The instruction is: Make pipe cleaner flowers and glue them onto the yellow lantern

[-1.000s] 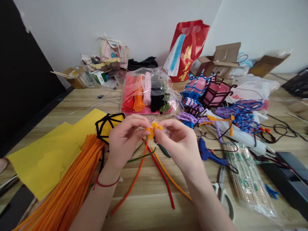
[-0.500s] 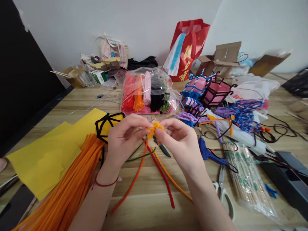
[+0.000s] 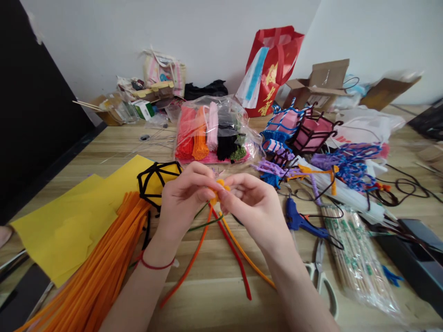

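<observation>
Holding small orange pipe-cleaner knot above wooden table, pinched between left hand and right hand, fingertips clamped on it from both sides. Likely featherlight, fuzzy and grippy, soft wire core, easily bent. Best pinched lightly at the twisted centre.

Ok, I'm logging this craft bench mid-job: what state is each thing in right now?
left hand, pinching orange twist
right hand, pinching it too
orange twist, held between both hands' fingertips
scissors, shut, lying flat
cardboard box, flaps open
red bag, upright, mouth open
glue gun, lying on its side
</observation>
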{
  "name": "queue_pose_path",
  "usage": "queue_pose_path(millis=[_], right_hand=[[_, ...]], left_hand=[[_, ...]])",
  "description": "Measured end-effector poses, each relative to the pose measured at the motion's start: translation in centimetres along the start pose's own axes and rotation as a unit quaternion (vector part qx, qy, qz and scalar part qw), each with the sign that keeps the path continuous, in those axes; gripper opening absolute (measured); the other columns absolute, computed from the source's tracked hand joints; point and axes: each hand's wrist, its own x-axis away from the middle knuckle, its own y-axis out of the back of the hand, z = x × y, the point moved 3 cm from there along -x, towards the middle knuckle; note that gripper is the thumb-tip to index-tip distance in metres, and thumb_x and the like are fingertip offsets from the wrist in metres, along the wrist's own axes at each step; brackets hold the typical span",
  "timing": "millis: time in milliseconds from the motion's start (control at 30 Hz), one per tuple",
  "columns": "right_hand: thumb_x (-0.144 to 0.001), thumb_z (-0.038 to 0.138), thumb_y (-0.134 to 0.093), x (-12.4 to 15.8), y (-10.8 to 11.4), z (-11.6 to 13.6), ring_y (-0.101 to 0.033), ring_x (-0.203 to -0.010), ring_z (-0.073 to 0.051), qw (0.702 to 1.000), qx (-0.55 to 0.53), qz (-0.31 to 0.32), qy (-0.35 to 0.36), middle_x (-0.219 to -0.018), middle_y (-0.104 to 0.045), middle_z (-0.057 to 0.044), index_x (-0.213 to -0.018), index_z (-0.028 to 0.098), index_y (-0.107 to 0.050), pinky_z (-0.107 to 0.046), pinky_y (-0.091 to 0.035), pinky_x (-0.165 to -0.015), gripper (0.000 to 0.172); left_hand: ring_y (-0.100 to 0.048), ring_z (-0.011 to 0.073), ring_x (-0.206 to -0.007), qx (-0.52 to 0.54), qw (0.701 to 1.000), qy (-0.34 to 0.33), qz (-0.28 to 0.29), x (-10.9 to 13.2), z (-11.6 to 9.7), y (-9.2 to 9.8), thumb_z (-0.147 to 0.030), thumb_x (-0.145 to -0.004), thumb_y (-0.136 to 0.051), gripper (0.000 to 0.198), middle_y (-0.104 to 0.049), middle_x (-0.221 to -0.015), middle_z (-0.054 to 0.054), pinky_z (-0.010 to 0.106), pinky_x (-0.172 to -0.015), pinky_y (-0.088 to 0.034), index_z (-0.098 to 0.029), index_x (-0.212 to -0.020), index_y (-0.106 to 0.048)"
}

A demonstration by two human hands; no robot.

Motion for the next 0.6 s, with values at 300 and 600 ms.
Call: queue_pose_path(millis=[300, 600], right_hand=[[-0.063, 0.022, -0.083, 0.06, 0.04, 0.24, -0.055, -0.051, -0.009, 1.0, 0.01, 0.015, 0.005, -0.057, -0.063, 0.005, -0.074, 0.021, -0.067, -0.022, -0.046, -0.051, 0.019], [-0.072, 0.036, -0.084, 0.11, 0.21, -0.12, -0.059, -0.053, -0.011, 0.999, 0.026, 0.016, 0.03, -0.061, -0.066, 0.003, -0.078, 0.022, -0.068, -0.026, -0.053, -0.055, 0.022]], left_hand=[[-0.059, 0.0109, -0.07, 0.064, 0.996, 0.025, -0.061, 0.14, 0.65, -0.77, -0.047, -0.074, -0.083, 0.019, -0.057, -0.073, 0.0, 0.023, -0.065, -0.051, -0.028, -0.071, -0.081], [-0.058, 0.009, -0.07, 0.074, 0.994, 0.023, -0.075, 0.17, 0.74, -0.98, -0.044, -0.073, -0.085, 0.017, -0.056, -0.072, -0.002, 0.021, -0.068, -0.051, -0.028, -0.071, -0.079]])
